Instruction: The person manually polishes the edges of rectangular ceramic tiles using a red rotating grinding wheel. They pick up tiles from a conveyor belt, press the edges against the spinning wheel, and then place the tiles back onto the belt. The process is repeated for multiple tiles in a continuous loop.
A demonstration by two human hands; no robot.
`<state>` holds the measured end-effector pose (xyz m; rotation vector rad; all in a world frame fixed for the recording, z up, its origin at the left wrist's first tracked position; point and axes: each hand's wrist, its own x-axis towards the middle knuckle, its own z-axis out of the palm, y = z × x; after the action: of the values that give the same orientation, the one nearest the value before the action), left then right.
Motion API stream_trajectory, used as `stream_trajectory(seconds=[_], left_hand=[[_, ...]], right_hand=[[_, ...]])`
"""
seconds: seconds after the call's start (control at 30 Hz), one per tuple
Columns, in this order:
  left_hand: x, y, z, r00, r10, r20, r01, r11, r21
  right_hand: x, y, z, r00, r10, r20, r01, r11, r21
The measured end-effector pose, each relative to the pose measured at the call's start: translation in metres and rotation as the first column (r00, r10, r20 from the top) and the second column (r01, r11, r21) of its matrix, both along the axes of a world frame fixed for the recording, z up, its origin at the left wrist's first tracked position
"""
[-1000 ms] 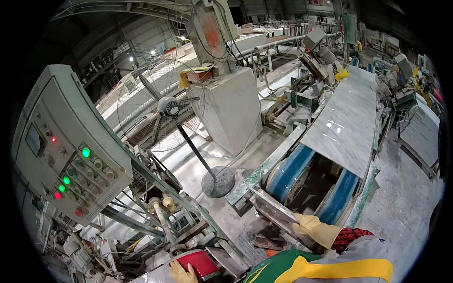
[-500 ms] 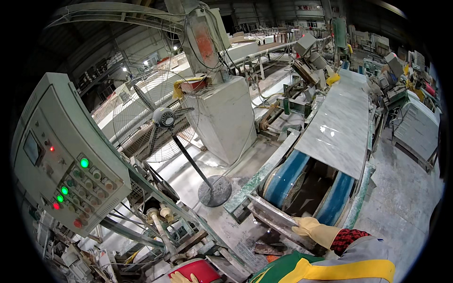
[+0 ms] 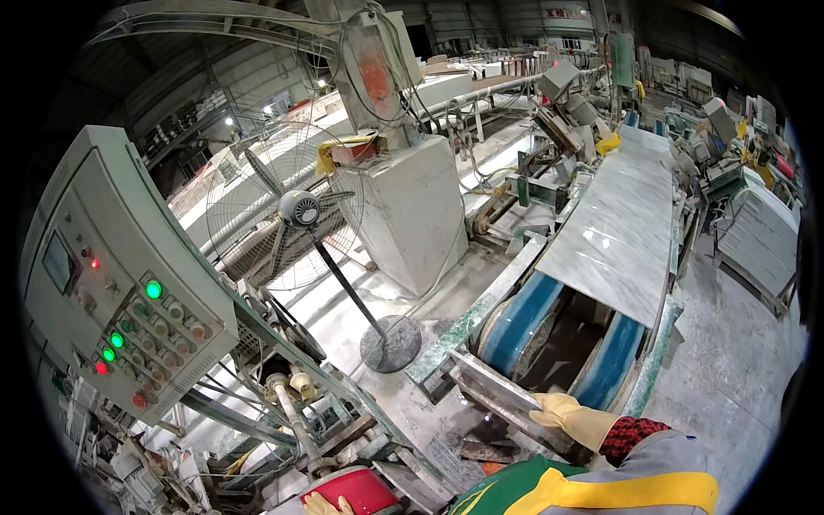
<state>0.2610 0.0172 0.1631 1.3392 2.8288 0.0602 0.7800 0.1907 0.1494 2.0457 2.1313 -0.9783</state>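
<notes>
My right hand (image 3: 573,419), in a pale yellow work glove, rests at the right part of a wet metal crossbar (image 3: 493,384). Its fingers bend over the bar. The bar spans the near end of a conveyor with two blue belts (image 3: 518,333). A pale grey, veined stone slab (image 3: 611,227), glossy with water, lies across the belts farther off. At the lower edge my left hand (image 3: 326,505), also gloved, lies with fingers apart on a red, rounded roller-like surface (image 3: 365,489). The rest of that hand is cut off by the frame.
A control cabinet (image 3: 129,283) with lit red and green buttons stands at left. Beside it is a pedestal fan (image 3: 300,209) on a round base. A white block (image 3: 403,215) bears a column behind. Grey slabs (image 3: 755,236) lean at right, and a green frame rail (image 3: 481,313) edges the conveyor.
The view has shifted slightly. My left hand shows a little farther left on the red surface. My right hand stays at the crossbar, and the slab keeps its place on the belts.
</notes>
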Motion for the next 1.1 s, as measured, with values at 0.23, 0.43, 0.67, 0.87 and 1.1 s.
stream_trajectory(seconds=[0.23,0.43,0.67,0.87,1.1], left_hand=[[0.001,0.001,0.014,0.997,0.041,0.061,-0.039,0.999,-0.033],[0.002,-0.002,0.021,0.996,0.03,0.087,-0.027,0.999,-0.034],[-0.022,-0.005,0.004,0.997,0.029,0.068,-0.023,0.996,-0.088],[-0.027,-0.01,0.004,0.995,0.035,0.092,-0.027,0.996,-0.089],[-0.044,-0.011,-0.003,0.997,-0.001,0.083,0.007,0.997,-0.073]], right_hand=[[-0.001,0.001,0.002,1.0,-0.015,-0.004,0.015,0.999,-0.037],[0.004,0.001,-0.007,1.0,-0.012,-0.012,0.011,1.0,-0.025],[0.001,0.001,-0.004,1.0,-0.007,-0.011,0.007,1.0,-0.021],[-0.003,0.0,0.011,1.0,-0.013,-0.01,0.012,0.999,-0.035],[-0.002,0.0,0.008,1.0,-0.019,-0.001,0.019,0.999,-0.042]])
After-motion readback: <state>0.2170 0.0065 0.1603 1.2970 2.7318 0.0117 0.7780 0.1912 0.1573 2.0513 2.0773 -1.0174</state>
